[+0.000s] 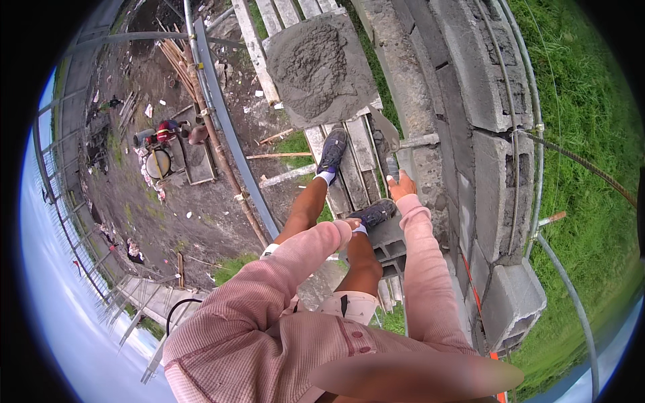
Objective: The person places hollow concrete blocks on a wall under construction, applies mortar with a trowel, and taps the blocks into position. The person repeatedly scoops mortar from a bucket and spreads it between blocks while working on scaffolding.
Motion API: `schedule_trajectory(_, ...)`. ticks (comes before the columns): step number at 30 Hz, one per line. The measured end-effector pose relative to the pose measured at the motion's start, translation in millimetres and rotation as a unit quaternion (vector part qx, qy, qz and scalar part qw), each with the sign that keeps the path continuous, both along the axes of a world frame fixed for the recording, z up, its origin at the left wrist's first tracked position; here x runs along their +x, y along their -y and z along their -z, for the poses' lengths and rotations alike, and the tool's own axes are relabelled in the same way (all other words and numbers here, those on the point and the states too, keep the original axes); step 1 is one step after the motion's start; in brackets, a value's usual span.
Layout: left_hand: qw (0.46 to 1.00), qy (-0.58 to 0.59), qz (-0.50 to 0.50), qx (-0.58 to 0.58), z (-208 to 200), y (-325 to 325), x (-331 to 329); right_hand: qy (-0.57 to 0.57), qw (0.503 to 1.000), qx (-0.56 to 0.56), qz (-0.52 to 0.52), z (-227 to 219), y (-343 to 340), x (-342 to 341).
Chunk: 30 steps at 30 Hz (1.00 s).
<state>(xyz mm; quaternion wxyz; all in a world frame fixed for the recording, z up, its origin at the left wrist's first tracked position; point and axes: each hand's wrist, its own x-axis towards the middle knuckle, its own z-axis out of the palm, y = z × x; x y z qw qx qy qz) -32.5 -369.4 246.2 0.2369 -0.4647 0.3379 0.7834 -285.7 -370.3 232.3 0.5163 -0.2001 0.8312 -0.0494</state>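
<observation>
Right hand (402,185): I see it closed around the handle of a trowel (383,127), arm reaching forward.
Trowel: blade pointing away from the body, tip at the near right corner of a board (363,94); from here I can't tell whether they touch.
Left hand (352,224): little shows past the sleeve; I can't tell how spread its fingers are or whether it holds anything.
Mortar (316,60): grey heap on the board, beyond both shoes (332,151).
Block wall (480,87): runs along the right.
Lower ground: co-worker in red (168,131) near a drum (158,163).
</observation>
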Motion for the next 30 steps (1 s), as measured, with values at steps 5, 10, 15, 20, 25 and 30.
schedule_trajectory(5,0.998,-0.037,-0.047,-0.021,60.3,-40.1,12.5,-0.055,0.995,-0.015,-0.082,108.6,191.2,-49.1)
schedule_trajectory(10,0.97,-0.058,-0.167,-0.164,127.8,-126.5,39.8,-0.101,0.988,-0.063,-0.103,196.0,378.5,-65.2)
schedule_trajectory(15,0.853,-0.319,-0.407,-0.073,171.4,-173.4,57.7,-0.138,0.979,-0.037,-0.148,235.4,359.2,46.2)
schedule_trajectory(20,0.751,-0.513,-0.376,-0.176,192.6,-141.1,20.3,-0.11,0.971,0.009,-0.21,221.0,250.5,13.5)
schedule_trajectory(25,0.914,-0.333,-0.214,0.086,154.7,-107.4,8.7,-0.027,0.989,-0.145,0.023,233.5,202.1,-11.0)
schedule_trajectory(30,0.911,-0.333,-0.243,-0.026,133.0,-99.3,-0.7,0.368,0.907,-0.056,0.195,284.5,318.4,4.8)
